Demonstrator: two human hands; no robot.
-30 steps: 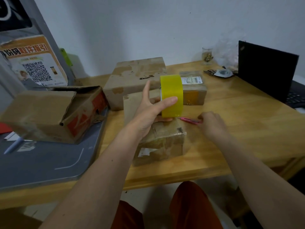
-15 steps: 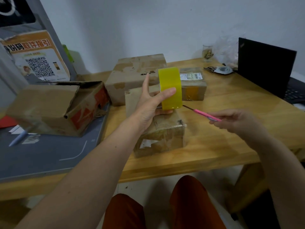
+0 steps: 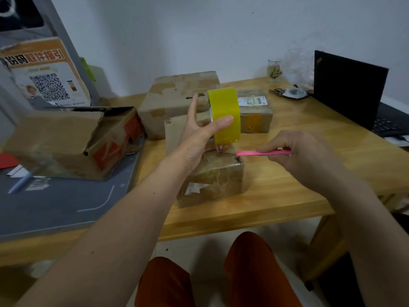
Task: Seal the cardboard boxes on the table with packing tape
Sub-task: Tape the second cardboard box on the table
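yellow tape roll (image 3: pixel 224 115) upright | over small taped box (image 3: pixel 218 176)

left hand (image 3: pixel 199 138) gripping tape roll (image 3: pixel 224 115), pink cutter (image 3: pixel 263 153)

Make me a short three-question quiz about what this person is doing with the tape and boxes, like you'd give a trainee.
1. True or false: the left hand holds the yellow tape roll above the small box.
2. What does the right hand grip?
A. a blue pen
B. a pink cutter
C. a glass
3. Fill in: the cutter's tip points toward the stretch of tape between the roll and the ____.

Key
1. True; the thumb presses on the roll's outer face.
2. B
3. Small box, just under the roll.
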